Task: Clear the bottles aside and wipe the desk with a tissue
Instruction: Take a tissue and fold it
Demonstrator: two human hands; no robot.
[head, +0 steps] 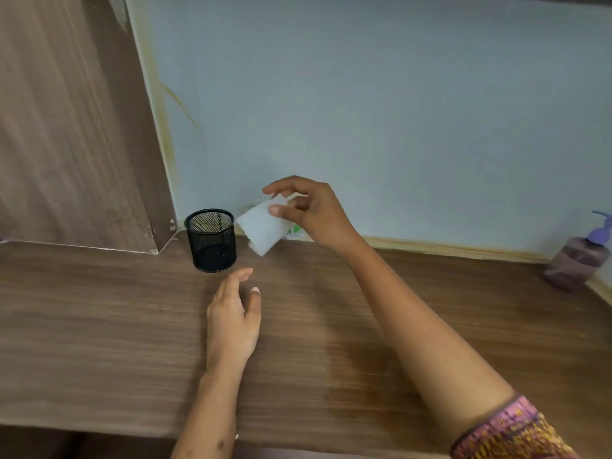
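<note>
My right hand (308,210) is raised near the back wall and pinches a folded white tissue (261,230) between thumb and fingers; the tissue hangs above the wooden desk (331,326). My left hand (233,319) hovers low over the middle of the desk with its fingers straight and together, holding nothing. A purple pump bottle (578,260) stands at the far right of the desk against the wall.
A black mesh pen cup (211,240) stands at the back of the desk, just left of the tissue. A wooden side panel (73,127) rises on the left. Something green and white (293,230) peeks out behind my right hand at the wall.
</note>
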